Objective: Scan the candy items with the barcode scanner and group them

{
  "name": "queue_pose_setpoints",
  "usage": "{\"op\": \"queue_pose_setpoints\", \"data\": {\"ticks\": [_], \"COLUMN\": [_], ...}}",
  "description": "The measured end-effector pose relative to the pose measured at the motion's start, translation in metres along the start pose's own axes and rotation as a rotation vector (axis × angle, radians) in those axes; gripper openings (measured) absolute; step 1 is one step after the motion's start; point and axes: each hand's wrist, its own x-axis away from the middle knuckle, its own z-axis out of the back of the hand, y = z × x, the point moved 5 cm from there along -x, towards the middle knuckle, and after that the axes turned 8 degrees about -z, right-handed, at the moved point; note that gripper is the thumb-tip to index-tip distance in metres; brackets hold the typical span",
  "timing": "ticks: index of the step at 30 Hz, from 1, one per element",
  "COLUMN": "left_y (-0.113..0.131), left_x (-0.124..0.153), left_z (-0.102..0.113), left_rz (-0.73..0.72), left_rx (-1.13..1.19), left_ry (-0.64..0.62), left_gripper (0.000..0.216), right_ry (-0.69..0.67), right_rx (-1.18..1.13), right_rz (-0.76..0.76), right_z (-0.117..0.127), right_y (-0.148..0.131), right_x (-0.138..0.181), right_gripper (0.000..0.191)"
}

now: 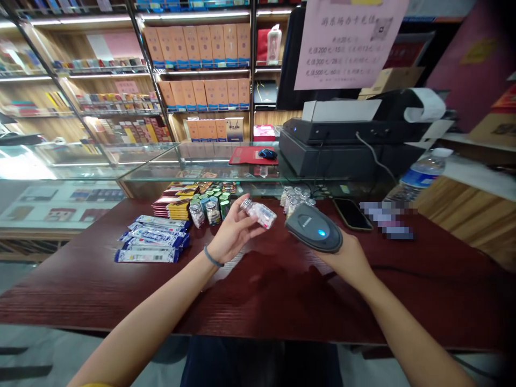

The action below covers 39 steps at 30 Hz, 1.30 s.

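Note:
Between the thumb and fingers of my left hand (231, 231) is a small clear bottle (263, 214) with a silver cap, tilted on its side above the counter. My right hand (350, 259) is wrapped round the handle of a dark grey barcode scanner (314, 228). A blue light glows on the scanner's top, and its head points at the bottle, a short gap apart. Beyond the scanner stands a cluster of similar small bottles (296, 198). Left of my left hand are several capped jars (213, 212) and green-topped tubes (223, 203).
Blue-and-white packets (155, 239) lie in a pile at the left, with yellow-and-maroon packs (177, 201) stacked behind. A phone (352, 214) and a water bottle (421, 174) are at the right. A glass shelf (201, 171) and a black cash drawer (342, 153) border the dark red counter (250, 301).

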Motion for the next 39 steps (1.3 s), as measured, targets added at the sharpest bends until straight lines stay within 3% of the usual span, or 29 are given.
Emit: {"op": "queue_pose_setpoints", "data": {"ticks": [10,24,33,39], "left_y": [-0.007,-0.006,-0.007,-0.021], "left_x": [-0.008,-0.007,-0.008,-0.006], "left_z": [0.026,0.023,0.026,0.026], "left_rz": [-0.06,-0.085,-0.08,-0.107], "left_rx": [0.035,0.001,-0.024,-0.257], "left_ry": [0.044,0.034,0.022,0.06], "left_gripper": [0.072,0.074,0.074,0.075], "right_ry": [-0.114,-0.123,-0.083,0.101], "right_rx": [0.124,0.177,0.139,0.006], "right_rz": [0.055,0.085,0.029,0.014], "right_z": [-0.006,-0.01,-0.007,0.009], "right_y": [0.007,-0.003,-0.002,0.006], "right_x": [-0.002,0.007,0.005,-0.003], "right_gripper": [0.047,0.04,0.048,0.045]}}
